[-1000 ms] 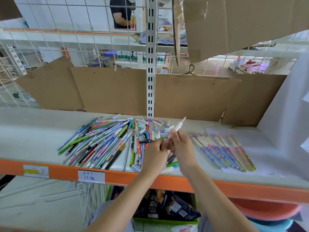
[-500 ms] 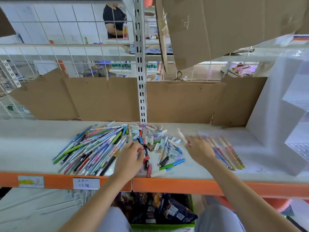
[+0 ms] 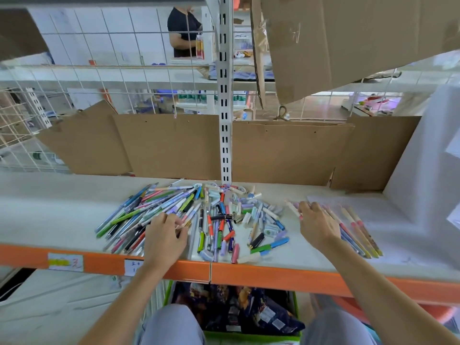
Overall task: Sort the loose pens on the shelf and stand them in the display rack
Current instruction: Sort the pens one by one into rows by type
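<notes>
Shelf (image 3: pixel 62 207): pale surface with an orange front edge, carrying all the pens.

Loose pens (image 3: pixel 154 210): a mixed heap covers the middle of the shelf, from the white slotted upright (image 3: pixel 225 120) at the back edge down to the front edge. Long pens fan out on the heap's left side; short pens and caps (image 3: pixel 249 207) crowd its right side.

Sorted row (image 3: pixel 353 227): a set of pale pens lies side by side toward the right end of the shelf, running diagonally to the front edge, apart from the heap.

Left hand (image 3: pixel 164 235): resting on the heap near the front edge, fingers curled, fingertips pinching a slim pink-tipped pen (image 3: pixel 183 224) (the exact hold is partly hidden by the fingers).

Right hand (image 3: pixel 317 226): lowered onto the left end of the sorted row, fingers bent, holding a pale pen (image 3: pixel 292 207) whose tip juts out to its left.

Surroundings: cardboard panels (image 3: pixel 169 145) line the back edge before a wire grid (image 3: pixel 99 78). A white block (image 3: pixel 428 155) stands at the right end. Two labels (image 3: pixel 65 262) are stuck on the front edge. Another person (image 3: pixel 181 36) stands beyond the grid. No display rack can be made out.
</notes>
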